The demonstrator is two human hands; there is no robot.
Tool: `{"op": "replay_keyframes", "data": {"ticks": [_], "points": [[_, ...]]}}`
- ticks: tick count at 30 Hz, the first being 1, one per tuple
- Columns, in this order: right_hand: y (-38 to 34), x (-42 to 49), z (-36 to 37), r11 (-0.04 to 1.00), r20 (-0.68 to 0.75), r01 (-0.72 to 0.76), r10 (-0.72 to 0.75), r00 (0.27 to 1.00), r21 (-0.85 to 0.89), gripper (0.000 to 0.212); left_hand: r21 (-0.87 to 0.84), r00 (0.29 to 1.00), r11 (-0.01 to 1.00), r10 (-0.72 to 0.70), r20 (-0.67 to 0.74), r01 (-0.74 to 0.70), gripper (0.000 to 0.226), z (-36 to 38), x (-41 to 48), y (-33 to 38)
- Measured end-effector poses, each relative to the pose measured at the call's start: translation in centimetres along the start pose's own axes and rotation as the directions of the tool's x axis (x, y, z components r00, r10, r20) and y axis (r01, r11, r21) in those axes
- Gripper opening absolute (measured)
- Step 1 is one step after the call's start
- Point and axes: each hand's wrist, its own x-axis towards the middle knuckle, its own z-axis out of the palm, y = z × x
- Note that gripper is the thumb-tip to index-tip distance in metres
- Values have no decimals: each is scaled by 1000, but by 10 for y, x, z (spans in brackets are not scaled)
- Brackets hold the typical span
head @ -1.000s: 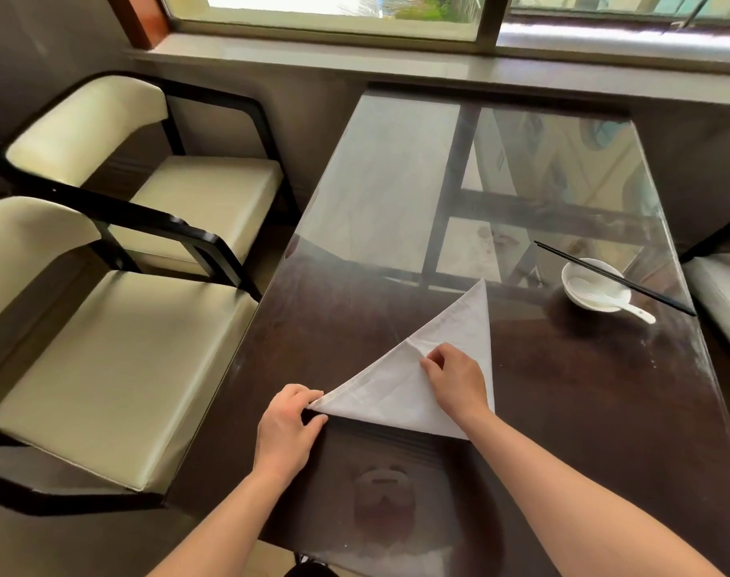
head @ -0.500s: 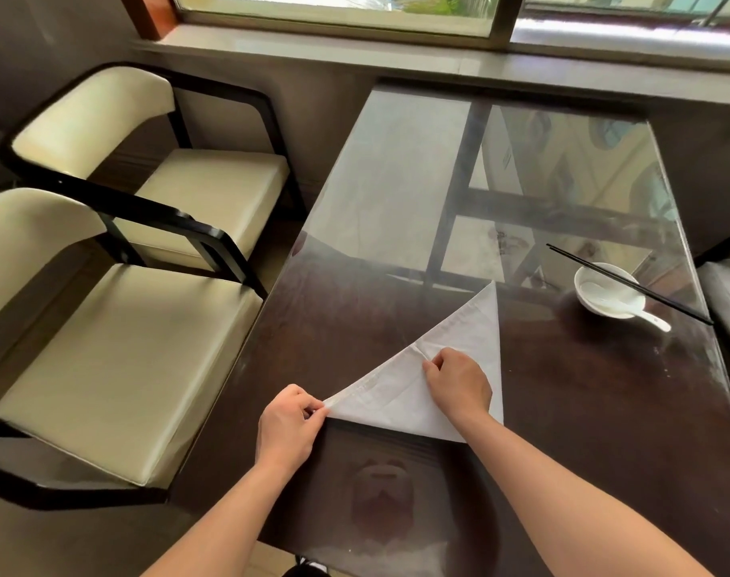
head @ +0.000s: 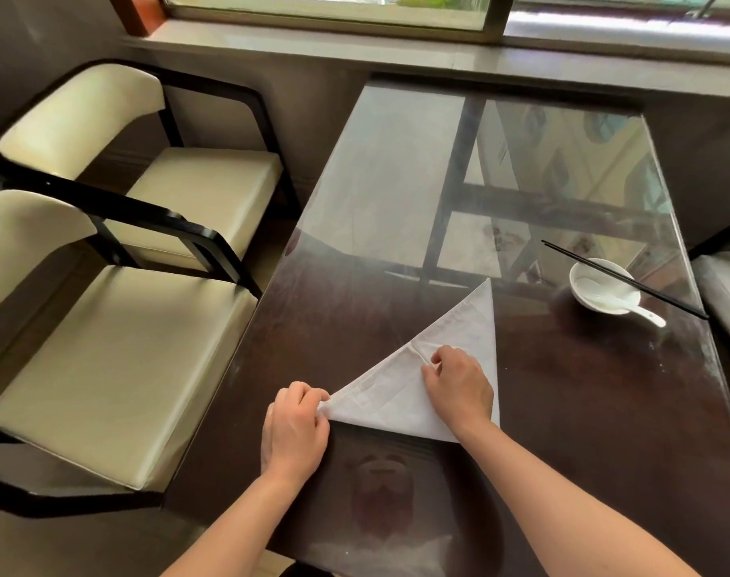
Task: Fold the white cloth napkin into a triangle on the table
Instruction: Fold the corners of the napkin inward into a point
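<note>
The white cloth napkin (head: 465, 326) lies on the dark glass-topped table (head: 396, 210) in a long triangular shape, its tip pointing away from me. My left hand (head: 296, 426) pinches the napkin's near-left corner at the table's left side. My right hand (head: 459, 385) rests on the middle of the cloth, thumb and forefinger pinching a small fold along the napkin's upper-left edge. The right hand covers part of the cloth.
A white bowl (head: 596, 285) with a white spoon (head: 642, 312) and black chopsticks (head: 621, 279) across it stands at the right. Two cream chairs (head: 117, 360) with black frames line the left side. A window sill (head: 438, 52) runs behind the table.
Both hands have kept their hold on the napkin. The left hand tugged its corner slightly toward the left; the camera shifted a little.
</note>
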Motion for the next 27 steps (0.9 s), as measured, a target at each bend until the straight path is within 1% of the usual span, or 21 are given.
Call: {"op": "replay_keyframes", "data": {"ticks": [2,4,6,8,10,12,16,19,21,24,27], "points": [[11,-10,-4,998,-40,54,-52,998,44,12,33,990,989,142,-5,-142,33,4,-1,10],[26,-28,-12,994,-96,101,-96,991,46,15,24,958,958,285,38,-286,42,10,0,24],[45,-50,-17,986,-145,164,-164,976,-10,18,33,907,915,393,149,-402,49,19,5,40],[63,-74,-18,972,-157,223,-232,960,-74,21,64,859,881,439,265,-470,55,27,14,55],[77,-90,-15,964,-148,254,-264,953,-84,24,90,830,869,427,359,-486,59,33,26,68],[87,-97,-13,972,-146,229,-235,961,-57,22,116,811,875,376,448,-470,66,37,37,75],[99,-99,-13,984,-157,177,-176,972,-6,12,185,788,855,336,516,-485,74,45,46,77],[107,-100,-16,985,-144,171,-169,975,4,13,209,779,841,330,533,-499,77,48,45,73],[109,-102,-20,979,-159,201,-201,967,-15,16,204,781,844,330,530,-495,74,48,45,73],[113,-107,-22,963,-171,255,-267,949,-86,18,196,785,850,331,524,-488,71,48,43,73],[121,-113,-19,946,-142,282,-305,942,-160,17,196,789,854,326,520,-482,73,49,42,73]]}}
